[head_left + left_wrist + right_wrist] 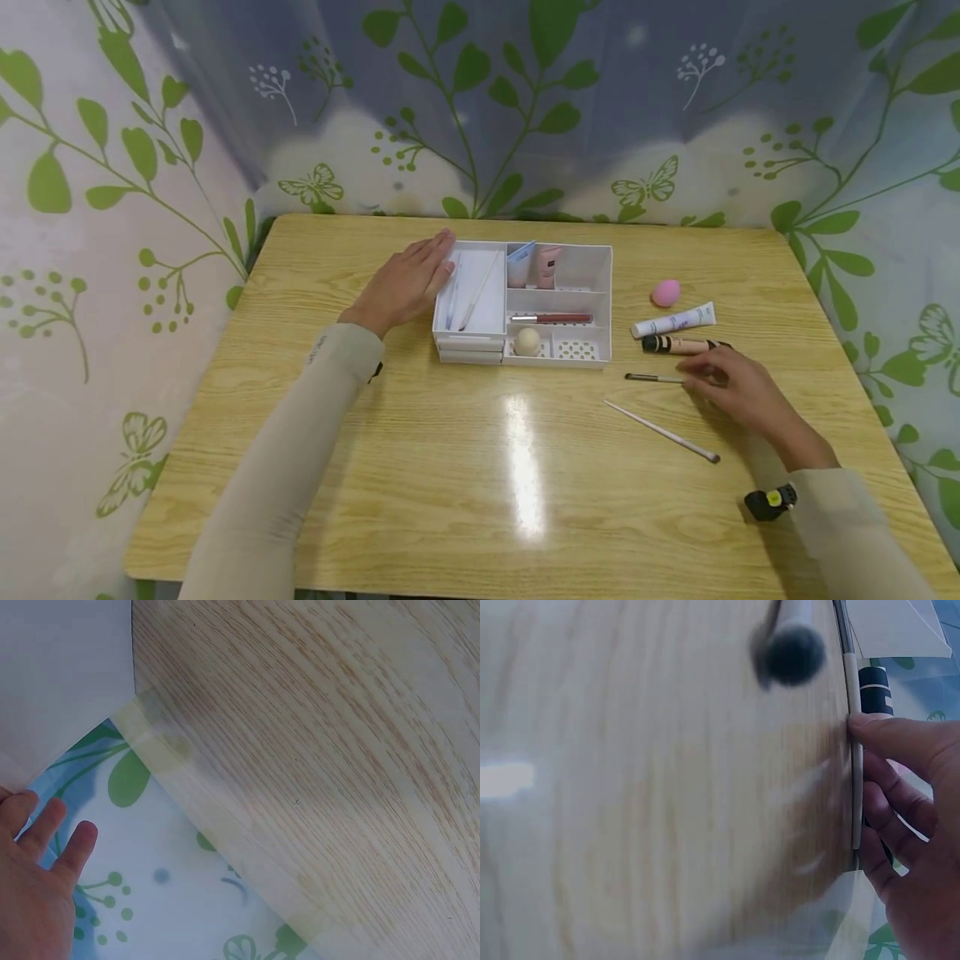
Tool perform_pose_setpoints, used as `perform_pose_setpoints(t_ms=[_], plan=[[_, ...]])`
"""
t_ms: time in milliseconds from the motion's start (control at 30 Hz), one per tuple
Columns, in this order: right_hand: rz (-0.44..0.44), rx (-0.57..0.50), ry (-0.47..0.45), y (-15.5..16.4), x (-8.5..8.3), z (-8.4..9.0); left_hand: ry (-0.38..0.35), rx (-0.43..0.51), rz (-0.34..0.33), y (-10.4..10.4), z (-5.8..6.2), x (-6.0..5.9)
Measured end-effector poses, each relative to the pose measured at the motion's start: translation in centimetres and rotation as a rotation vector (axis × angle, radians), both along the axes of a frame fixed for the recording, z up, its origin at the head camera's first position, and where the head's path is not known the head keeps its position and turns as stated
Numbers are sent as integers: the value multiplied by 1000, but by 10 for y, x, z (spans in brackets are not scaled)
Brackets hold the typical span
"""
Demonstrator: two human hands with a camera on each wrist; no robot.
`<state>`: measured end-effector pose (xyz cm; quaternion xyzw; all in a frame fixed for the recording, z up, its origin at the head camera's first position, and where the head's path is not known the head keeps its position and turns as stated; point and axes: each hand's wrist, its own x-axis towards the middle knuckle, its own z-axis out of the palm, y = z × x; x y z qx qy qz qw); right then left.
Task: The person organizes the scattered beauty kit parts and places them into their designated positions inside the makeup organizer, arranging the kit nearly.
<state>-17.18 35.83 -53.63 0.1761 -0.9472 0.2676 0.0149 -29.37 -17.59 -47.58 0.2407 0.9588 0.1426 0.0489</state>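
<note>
A: Status on the hands?

B: I have the right hand (738, 385) pinching the short brush (652, 378) by its pale handle, thumb on one side, fingers on the other. Left hand (403, 281) holds nothing: fingers extended, resting at the box (555, 362), by its back left corner.

A: Where's the brush?

B: Right half of the counter (420, 483), off the box's front right corner, dark tip aimed boxward. Black-capped tube (678, 344) just beyond it, toward the back edge; long brush (660, 430) on the front-edge side. I can't tell whether the short one is clear of the surface.

A: How do I handle this pinch well?

B: I'd go light but square. Thin handle, likely to twist if squeezed off-centre. Thumb sits partway along it, so the tip could dip; level the wrist. I'd raise straight up first: fingers are right by the tube, and a sideways sweep could roll it. Left hand: gentle contact only, or the box might slide.
</note>
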Motion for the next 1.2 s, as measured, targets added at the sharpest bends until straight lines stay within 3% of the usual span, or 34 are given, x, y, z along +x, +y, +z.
perform_pose_setpoints(t_ms=[567, 933, 1067, 1200], plan=[[21, -71, 92, -9, 0, -1, -11, 7, 0, 1, 0, 0], [85, -132, -10, -18, -1, 0, -9, 22, 1, 1, 0, 1], [40, -160, -71, -20, -1, 3, -8, 22, 0, 1, 0, 0], [-25, -256, -110, -22, -3, 5, -7, 18, -2, 0, -1, 0]])
